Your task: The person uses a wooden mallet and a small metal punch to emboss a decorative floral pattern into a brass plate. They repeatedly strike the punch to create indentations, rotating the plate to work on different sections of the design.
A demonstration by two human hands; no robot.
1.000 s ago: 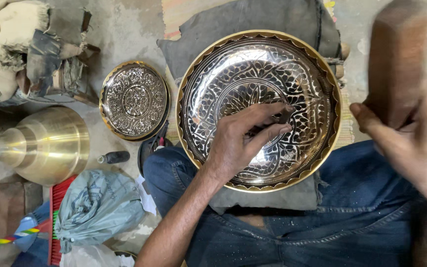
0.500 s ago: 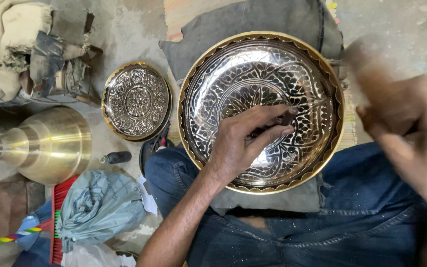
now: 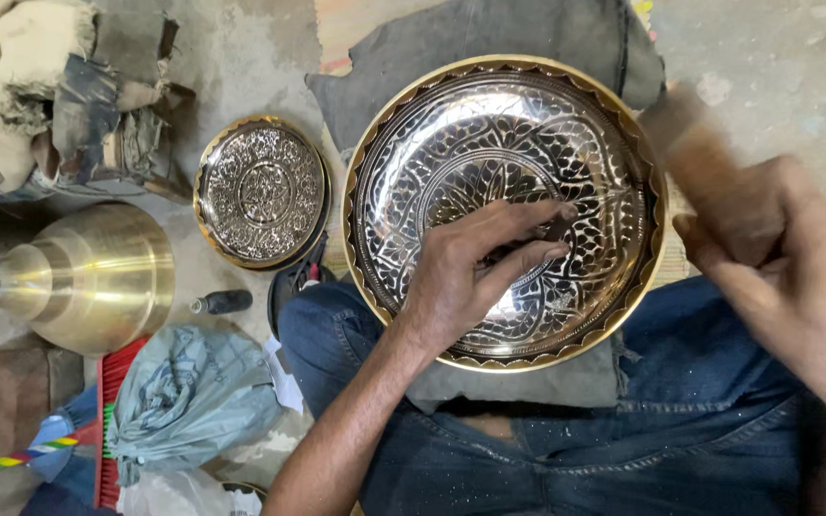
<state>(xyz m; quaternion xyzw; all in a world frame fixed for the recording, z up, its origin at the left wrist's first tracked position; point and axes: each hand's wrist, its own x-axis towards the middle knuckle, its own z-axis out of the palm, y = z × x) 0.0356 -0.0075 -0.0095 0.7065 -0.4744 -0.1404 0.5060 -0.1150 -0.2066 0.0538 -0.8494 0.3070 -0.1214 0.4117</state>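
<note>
A large brass bowl (image 3: pixel 504 124), with an engraved silver-and-black leaf pattern inside, rests on a grey cloth (image 3: pixel 528 33) over my jeans-clad lap. My left hand (image 3: pixel 466 282) lies inside the bowl. Its thumb and fingers pinch a small dark tool (image 3: pixel 552 232) against the engraved surface, and most of that tool is hidden. My right hand (image 3: pixel 795 287) hovers blurred beside the bowl's right rim, gripping a brown wooden mallet (image 3: pixel 705 167) that points up and to the left.
A small engraved brass plate (image 3: pixel 260 191) lies left of the bowl. Further left a plain brass bell-shaped vessel (image 3: pixel 88 277) lies on its side. Rags (image 3: pixel 40 96) are piled at top left. A crumpled plastic bag (image 3: pixel 184 401), a small dark cylinder (image 3: pixel 222 302) and a red broom (image 3: pixel 112 420) sit at lower left.
My right hand has swung the wooden mallet down and left, closer to the bowl's rim. The left hand and the bowl have stayed put.
</note>
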